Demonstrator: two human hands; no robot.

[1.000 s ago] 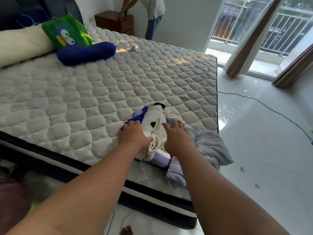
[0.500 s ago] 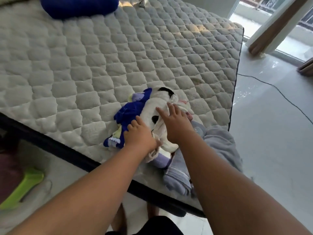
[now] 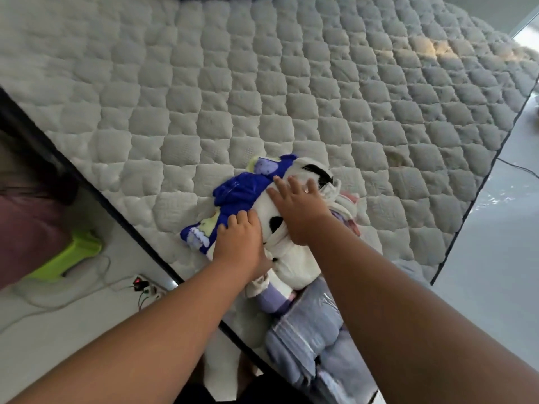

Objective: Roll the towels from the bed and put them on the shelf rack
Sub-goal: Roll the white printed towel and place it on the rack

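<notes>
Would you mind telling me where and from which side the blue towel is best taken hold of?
Probably the blue towel's near corner beside the left hand, approached from the left. That crumpled end lies bare on the mattress, while its right side is tucked under the white towel.

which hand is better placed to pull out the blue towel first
Left. The left hand already rests on the crumpled blue printed towel; the right hand lies flat on the white black-patched towel beside it.
</notes>
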